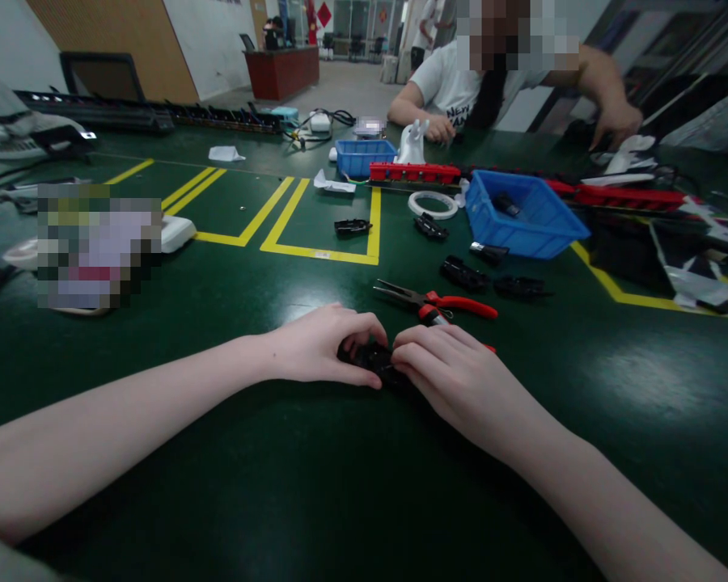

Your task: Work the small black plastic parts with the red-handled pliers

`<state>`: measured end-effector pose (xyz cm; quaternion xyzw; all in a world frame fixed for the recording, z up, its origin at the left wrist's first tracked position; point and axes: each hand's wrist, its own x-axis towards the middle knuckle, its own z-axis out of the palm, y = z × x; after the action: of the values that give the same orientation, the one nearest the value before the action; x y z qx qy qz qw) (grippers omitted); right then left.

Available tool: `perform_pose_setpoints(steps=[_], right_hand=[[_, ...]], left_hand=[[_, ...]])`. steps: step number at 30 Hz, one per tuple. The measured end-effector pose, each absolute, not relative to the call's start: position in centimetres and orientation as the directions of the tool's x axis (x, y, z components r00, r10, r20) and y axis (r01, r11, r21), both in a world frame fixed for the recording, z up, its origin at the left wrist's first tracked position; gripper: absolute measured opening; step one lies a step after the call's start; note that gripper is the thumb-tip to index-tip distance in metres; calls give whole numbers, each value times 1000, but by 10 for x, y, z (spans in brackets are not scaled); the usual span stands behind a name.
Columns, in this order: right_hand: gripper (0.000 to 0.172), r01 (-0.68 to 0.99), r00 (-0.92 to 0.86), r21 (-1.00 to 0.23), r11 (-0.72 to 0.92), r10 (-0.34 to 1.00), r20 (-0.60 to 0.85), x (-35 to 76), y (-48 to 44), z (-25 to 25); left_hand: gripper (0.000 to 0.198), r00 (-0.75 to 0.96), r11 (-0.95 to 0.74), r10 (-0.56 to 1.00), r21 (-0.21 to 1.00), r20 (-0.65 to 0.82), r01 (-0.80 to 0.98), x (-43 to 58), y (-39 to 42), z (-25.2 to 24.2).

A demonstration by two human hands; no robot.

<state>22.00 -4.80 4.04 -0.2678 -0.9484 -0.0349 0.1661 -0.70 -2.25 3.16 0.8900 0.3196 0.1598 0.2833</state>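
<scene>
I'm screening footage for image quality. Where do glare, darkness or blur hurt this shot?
All in the head view: pale glare on the green table, beyond the left hand and right of the right hand; the black part between them shows little detail; the background red desk looks soft.

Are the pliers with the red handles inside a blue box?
No, the pliers are lying on the green table, just beyond the right hand.

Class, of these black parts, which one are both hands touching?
The nearest black part, between the left hand and right hand; the other black parts lie farther away.
</scene>
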Motion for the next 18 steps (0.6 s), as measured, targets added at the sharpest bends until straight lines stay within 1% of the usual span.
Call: perform_pose_setpoints(steps=[4,9,12,14,18], right_hand=[[20,508,-809,22,861,468,355,220,-48,42],[23,506,-832,77,859,464,304,218,-51,45],[24,505,-835,75,860,466,292,216,-52,45],[23,516,-822,23,856,487,295,214,-52,45],[20,562,-749,-188,806,592,298,212,-50,41]], left_hand=[[44,735,-630,670,604,103,488,-6,-22,29],[46,731,-636,676,579,98,510,-4,-23,28],[46,729,-638,677,571,96,517,-3,-24,29],[44,733,-639,675,568,90,519,-3,-24,31],[41,740,-639,668,570,79,516,-3,-25,33]])
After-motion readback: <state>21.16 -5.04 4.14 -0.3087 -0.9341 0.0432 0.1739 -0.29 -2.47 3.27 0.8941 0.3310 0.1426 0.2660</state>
